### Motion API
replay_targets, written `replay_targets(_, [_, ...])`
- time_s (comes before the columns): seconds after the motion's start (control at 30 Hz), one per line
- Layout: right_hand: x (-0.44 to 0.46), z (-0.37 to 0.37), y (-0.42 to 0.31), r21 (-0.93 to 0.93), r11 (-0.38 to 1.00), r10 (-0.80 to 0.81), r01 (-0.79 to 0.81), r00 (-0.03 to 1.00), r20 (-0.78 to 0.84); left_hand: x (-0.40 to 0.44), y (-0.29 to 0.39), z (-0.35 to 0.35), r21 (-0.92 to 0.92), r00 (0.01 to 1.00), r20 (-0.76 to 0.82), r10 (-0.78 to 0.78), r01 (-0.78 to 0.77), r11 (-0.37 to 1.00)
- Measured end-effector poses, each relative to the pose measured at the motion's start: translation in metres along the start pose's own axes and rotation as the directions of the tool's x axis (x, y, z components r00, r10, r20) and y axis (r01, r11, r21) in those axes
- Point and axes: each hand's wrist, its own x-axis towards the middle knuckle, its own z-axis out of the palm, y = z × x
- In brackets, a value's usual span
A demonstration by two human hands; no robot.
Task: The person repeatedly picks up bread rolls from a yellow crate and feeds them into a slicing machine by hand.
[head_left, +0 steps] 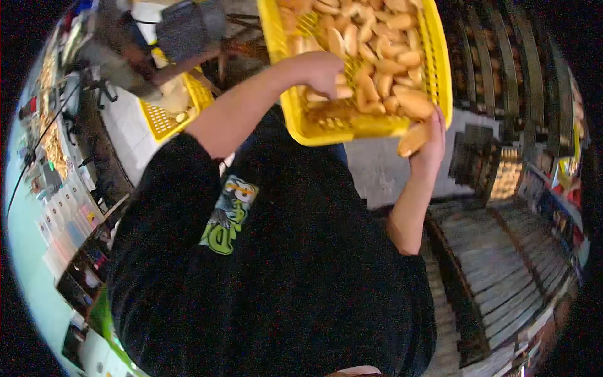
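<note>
A yellow plastic crate (445, 81) fills the top middle of the view, with many golden bread rolls (399, 23) piled mostly on its right side. My left hand (321, 72) reaches over the crate's left side, its blurred fingers closed around a bread roll (343, 92) near the crate floor. At the crate's near right corner, my right hand (432, 146) holds a bread roll (414, 139) outside the rim. Its fingertips touch another roll (413, 102) lying at the crate's edge.
A second yellow crate (160, 124) with pale contents stands on the floor at the left. Dark racks (496, 69) line the upper right. A slatted metal surface (512, 257) lies at the lower right, and a small stack of bread (506, 174) stands beyond it.
</note>
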Motion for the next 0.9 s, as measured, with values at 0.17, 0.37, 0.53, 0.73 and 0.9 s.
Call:
replay_targets(0.17, [-0.007, 0.117, -0.026, 0.090, 0.996, -0.038, 0.017, 0.971, 0.234, -0.145, -0.043, -0.076, -0.405, 0.940, -0.337, -0.060, -0.087, 0.910])
replay_targets(0.37, [-0.079, 0.351, -0.076, 0.037, 0.834, -0.455, 0.551, 0.648, 0.611, -0.321, -0.114, -0.081, -0.618, 0.491, -0.772, -0.403, -0.432, 0.657])
replay_targets(0.53, [-0.122, 0.494, -0.101, 0.008, 0.615, -0.491, 0.788, 0.375, 0.786, -0.395, -0.176, -0.089, -0.456, 0.061, -0.829, -0.556, -0.651, 0.607])
replay_targets(0.73, [-0.113, 0.541, -0.081, -0.079, 0.139, -0.030, 0.987, 0.084, 0.996, -0.409, -0.208, -0.127, -0.346, -0.035, -0.920, -0.389, -0.387, 0.854])
replay_targets(0.9, [-0.110, 0.544, -0.084, 0.137, 0.597, -0.488, 0.790, 0.222, 0.844, -0.383, -0.214, -0.155, -0.013, 0.081, -0.997, 0.001, -0.178, 0.984])
